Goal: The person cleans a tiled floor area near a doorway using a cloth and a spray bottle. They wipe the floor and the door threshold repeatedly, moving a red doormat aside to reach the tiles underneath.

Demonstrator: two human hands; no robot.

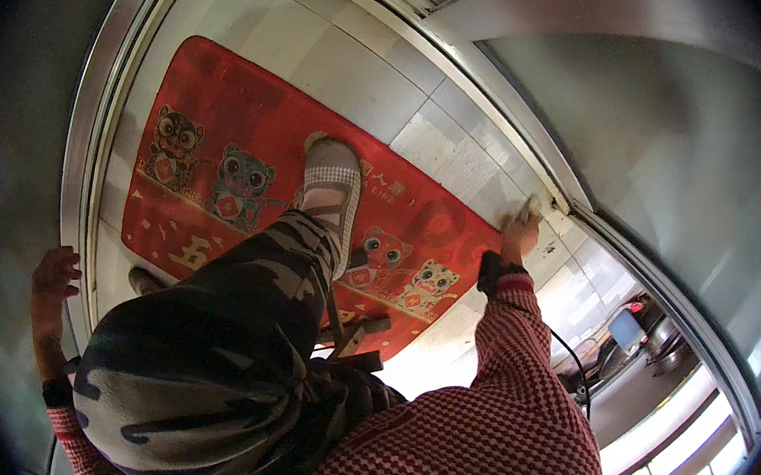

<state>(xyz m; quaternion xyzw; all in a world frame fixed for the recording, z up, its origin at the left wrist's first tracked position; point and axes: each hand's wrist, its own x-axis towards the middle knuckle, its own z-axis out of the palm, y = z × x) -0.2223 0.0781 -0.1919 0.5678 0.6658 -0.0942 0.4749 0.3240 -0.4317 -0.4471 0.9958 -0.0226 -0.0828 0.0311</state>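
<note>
My right hand (520, 235) reaches down to the tiled floor beside the right end of a red doormat (265, 102), near the corner of the sliding-door track. Its fingers are closed around a small pale thing, perhaps a cloth (532, 206), too blurred to name surely. At the far left my left hand (57, 272) is raised beside the metal door frame, its fingers curled and apart, holding nothing that shows. One foot in a checked slipper (334, 164) rests on the mat, which bears cartoon tigers and writing.
A metal door frame (97, 82) runs along the left, and a door track (379, 13) crosses the top. Frosted door panels (656, 136) flank the opening. Part of a wooden stool (354, 337) shows under my legs. Metal pans (663, 340) and a dark cable (579, 361) are at right.
</note>
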